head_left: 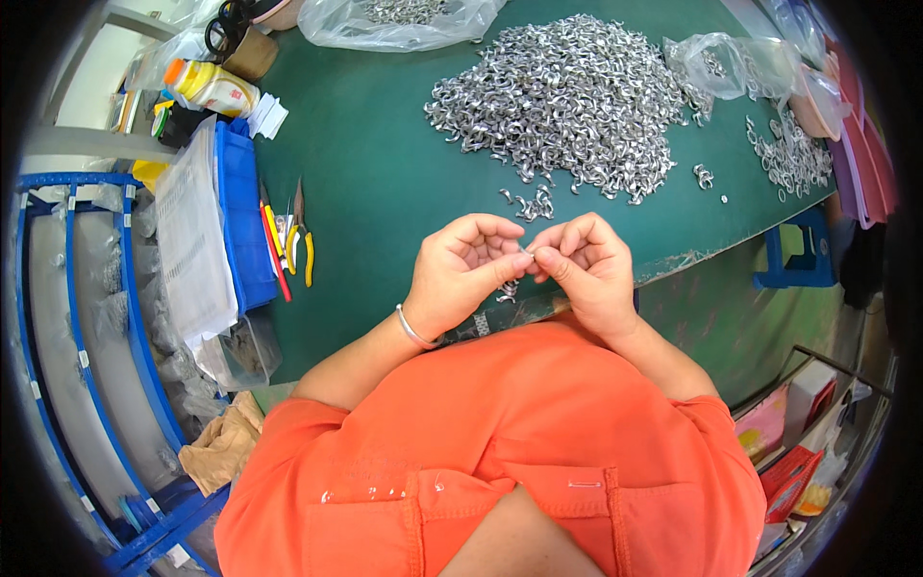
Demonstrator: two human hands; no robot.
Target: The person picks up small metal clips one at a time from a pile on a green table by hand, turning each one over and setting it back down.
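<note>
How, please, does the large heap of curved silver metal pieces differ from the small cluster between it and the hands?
The heap is broad and tall; the cluster small and low. The cluster is nearer the left hand, the heap farther. Both hold similar silver pieces.

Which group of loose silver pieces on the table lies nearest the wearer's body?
The small cluster showing below where the left hand and right hand meet; the big heap and other clusters lie farther off.
</note>
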